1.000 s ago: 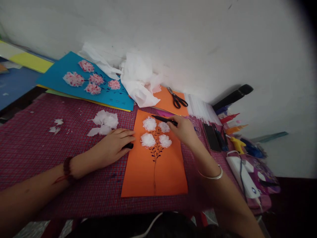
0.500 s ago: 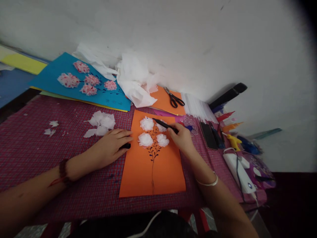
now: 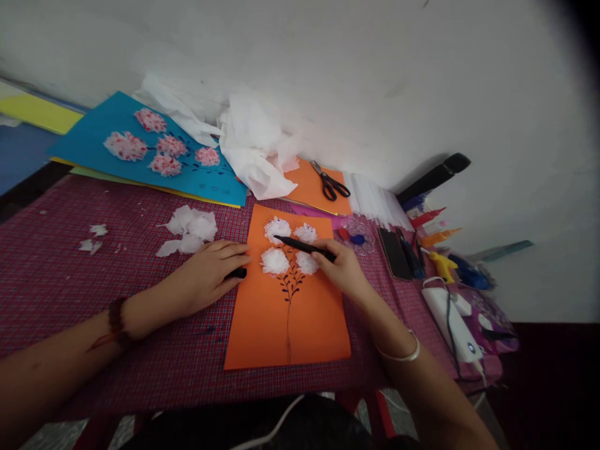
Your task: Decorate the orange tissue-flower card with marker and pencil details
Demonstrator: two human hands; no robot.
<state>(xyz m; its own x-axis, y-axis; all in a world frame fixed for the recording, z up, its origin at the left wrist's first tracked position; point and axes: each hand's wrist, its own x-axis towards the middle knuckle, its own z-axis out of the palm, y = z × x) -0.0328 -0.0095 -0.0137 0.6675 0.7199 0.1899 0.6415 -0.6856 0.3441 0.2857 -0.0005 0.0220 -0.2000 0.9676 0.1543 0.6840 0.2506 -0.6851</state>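
In the head view, a black marker (image 3: pixel 300 244) is being gripped by the pinched fingers of the right hand (image 3: pixel 342 269), its long axis being aimed between nine and ten o'clock, over the lower edge of the upper-left white flower (image 3: pixel 275 226); contact cannot be told. A black cap (image 3: pixel 240 273) is being held under the left hand (image 3: pixel 210 272), whose outstretched fingertips are being rested at the orange sheet's (image 3: pixel 262 331) ten o'clock edge, nearer that flower.

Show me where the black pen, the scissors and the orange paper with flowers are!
Black pen (image 3: pixel 300 245), head view: on its barrel.
Scissors (image 3: pixel 324 177), head view: where blades meet handles.
Orange paper (image 3: pixel 260 322), head view: bare lower part.
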